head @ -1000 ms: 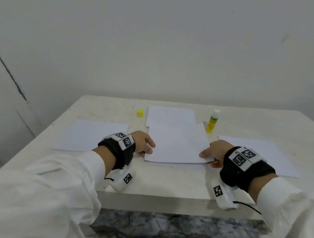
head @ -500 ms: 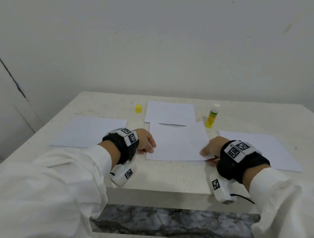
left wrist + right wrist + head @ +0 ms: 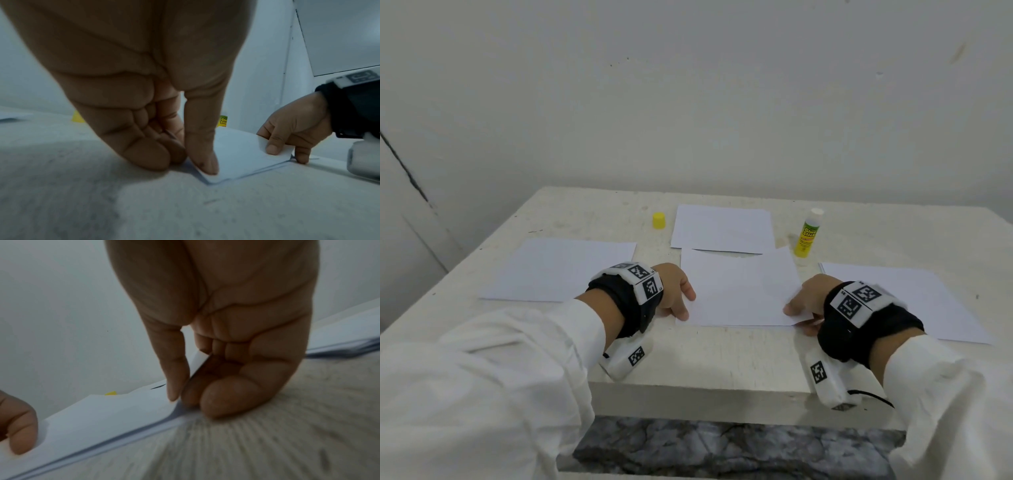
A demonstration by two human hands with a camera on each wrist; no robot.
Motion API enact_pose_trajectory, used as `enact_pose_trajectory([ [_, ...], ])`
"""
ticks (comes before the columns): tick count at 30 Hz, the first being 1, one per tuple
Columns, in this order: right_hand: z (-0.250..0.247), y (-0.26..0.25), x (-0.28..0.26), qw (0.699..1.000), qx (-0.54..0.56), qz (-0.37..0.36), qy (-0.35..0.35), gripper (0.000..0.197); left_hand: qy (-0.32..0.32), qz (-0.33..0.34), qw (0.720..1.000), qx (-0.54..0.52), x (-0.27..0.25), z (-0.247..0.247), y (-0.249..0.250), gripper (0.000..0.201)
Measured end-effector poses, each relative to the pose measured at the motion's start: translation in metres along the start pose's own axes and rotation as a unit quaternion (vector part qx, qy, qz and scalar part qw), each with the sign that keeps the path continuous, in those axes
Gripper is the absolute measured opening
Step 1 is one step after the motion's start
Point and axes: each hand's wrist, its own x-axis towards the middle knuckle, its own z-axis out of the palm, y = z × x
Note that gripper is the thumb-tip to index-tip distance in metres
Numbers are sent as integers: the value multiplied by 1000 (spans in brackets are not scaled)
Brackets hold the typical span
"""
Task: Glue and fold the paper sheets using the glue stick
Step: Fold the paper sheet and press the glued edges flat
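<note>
Hands meet paper at the near edge of the table [image 3: 688, 363], where we pin the two front corners of a folded sheet [image 3: 739, 291] whose long axis runs left to right between our wrists. Our left hand [image 3: 671, 291] has its fingers curled down beside the sheet, the thumb pressing the near left corner flat, as the left wrist view shows; our right hand [image 3: 808, 301] pinches the near right corner, thumb on top and fingers beneath, that corner lifted a little off the layer under it. We judge the fold to be in the lining-up stage: the top layer's far edge bows up slightly and is not yet creased flat. Everything the next move turns on lies away from our fingers, toward the wall: the sheet stretches forward from both hands, so a pressing stroke would run outward from the corners, with each hand equally near its own side. Beyond the sheet's far right corner stands the glue stick [image 3: 806, 234], upright and uncapped, nearer our right hand. Its yellow cap [image 3: 659, 220] sits well apart to the left, past another sheet [image 3: 722, 228]. More paper lies flat on the left [image 3: 558, 270] and right [image 3: 893, 294].
</note>
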Motion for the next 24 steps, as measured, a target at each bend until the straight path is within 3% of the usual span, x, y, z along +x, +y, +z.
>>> enact_pose_trajectory([
  [5,-7,-1,3,993,-115,-25,13,22,6,7,999,42,1,1,1,38],
  [10,-19,3,0,990,-135,-39,-12,19,10,6,998,65,3,1,3,39],
  [16,-23,7,2,984,-166,-69,-10,42,6,9,996,90,6,0,2,39],
  [24,-23,13,8,978,-186,-96,-12,38,2,4,994,107,10,-1,1,32],
])
